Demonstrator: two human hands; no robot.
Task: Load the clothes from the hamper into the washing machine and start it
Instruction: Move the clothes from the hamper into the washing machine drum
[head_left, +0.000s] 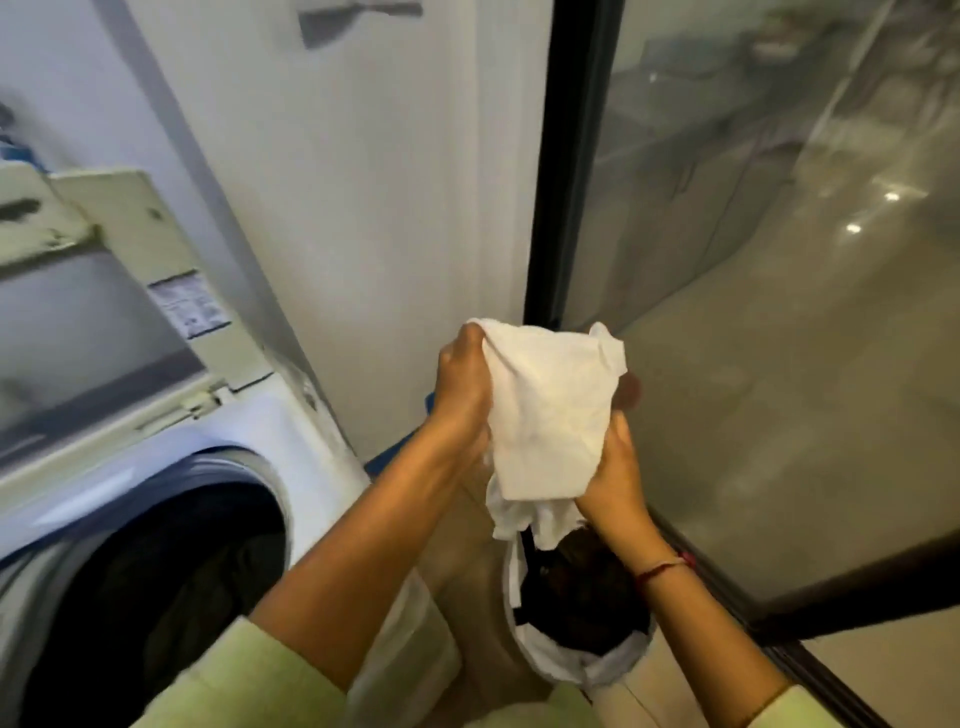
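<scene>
A white garment (545, 410) hangs between both hands above the hamper. My left hand (462, 389) grips its upper left edge; my right hand (615, 467) grips its lower right side. Below them stands the hamper (587, 670), a round white-rimmed bag with dark clothes (582, 597) inside. The top-loading washing machine (291, 441) is at the left, its drum opening (156, 582) dark and its lid (104, 306) raised.
A white wall (363, 208) rises behind the machine. A black-framed glass door (566, 156) runs along the right, with a tiled floor (779, 415) seen through it. A blue object (387, 457) lies by the wall near the machine.
</scene>
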